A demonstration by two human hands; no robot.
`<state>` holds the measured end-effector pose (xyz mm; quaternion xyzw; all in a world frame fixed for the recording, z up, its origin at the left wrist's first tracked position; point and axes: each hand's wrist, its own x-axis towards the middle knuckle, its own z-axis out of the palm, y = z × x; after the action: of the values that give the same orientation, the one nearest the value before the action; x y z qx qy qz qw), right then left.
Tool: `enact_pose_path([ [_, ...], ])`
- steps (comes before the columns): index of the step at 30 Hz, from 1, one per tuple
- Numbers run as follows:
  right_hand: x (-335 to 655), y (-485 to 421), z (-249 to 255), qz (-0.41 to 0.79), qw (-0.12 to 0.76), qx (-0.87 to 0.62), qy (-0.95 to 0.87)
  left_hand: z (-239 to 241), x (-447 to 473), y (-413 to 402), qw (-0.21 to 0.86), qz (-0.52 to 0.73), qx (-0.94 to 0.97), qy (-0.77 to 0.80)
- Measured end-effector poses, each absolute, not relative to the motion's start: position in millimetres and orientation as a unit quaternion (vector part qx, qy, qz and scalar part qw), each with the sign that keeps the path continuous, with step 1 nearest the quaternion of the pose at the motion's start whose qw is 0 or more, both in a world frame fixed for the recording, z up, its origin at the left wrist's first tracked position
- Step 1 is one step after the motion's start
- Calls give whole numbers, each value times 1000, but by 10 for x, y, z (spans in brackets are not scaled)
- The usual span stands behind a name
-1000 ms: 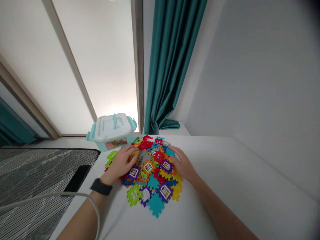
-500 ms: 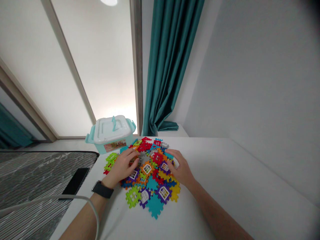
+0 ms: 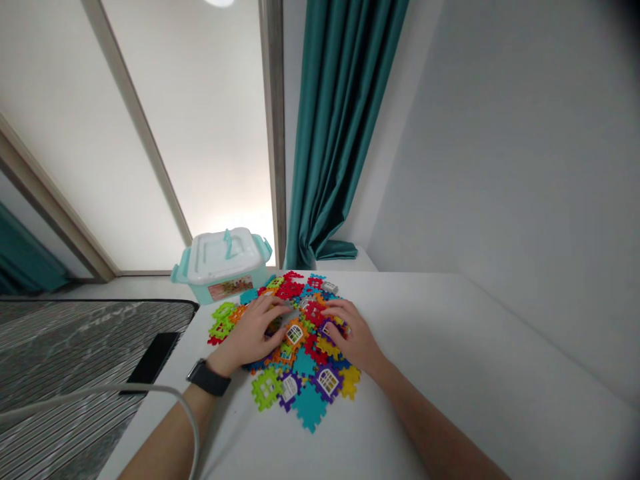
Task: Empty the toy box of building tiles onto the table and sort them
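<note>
Head camera looks down on a white table (image 3: 450, 373) where a person's two bare hands rest on a loose heap of coloured interlocking tiles (image 3: 300, 333) near the table's far left corner; the left hand (image 3: 253, 330), a dark watch (image 3: 207, 377) on its wrist, lies palm down on the heap's left side with its fingers spread and slightly curled, while the right hand (image 3: 353, 333) lies palm down on the right side with its fingers together and bent over the tiles; neither hand appears to pinch or lift a single piece, though the tiles under the palms are covered and a grip there cannot be ruled out; judged from how things lie, the work is at an early stage, since the tiles overlap at random, no two look joined, and the lidded mint-and-white box (image 3: 223, 263) stands shut just beyond the heap at the table's far left edge; a dark phone (image 3: 150, 357) lies flat by the left edge, and a pale cable (image 3: 150, 393) curves across the left forearm; whether the box holds more tiles is hidden by its lid; small tiles at the heap's far side are hard to tell apart; a teal curtain (image 3: 340, 127) hangs behind.
</note>
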<state>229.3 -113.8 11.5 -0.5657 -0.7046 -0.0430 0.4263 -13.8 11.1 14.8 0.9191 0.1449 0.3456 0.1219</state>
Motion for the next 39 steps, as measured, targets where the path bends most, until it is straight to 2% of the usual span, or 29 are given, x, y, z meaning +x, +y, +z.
enact_pose_path([
  [10, 2275, -1146, 117, -35, 436, -565, -700, 125, -146, 66, 129, 291, 938, 134],
  [30, 2312, -1127, 107, -37, 429, -572, -698, 92, -138, 71, 83, 308, 937, 144],
  [39, 2309, -1075, 62, -75, 395, -598, -693, 80, -141, 141, 69, 333, 926, 165],
])
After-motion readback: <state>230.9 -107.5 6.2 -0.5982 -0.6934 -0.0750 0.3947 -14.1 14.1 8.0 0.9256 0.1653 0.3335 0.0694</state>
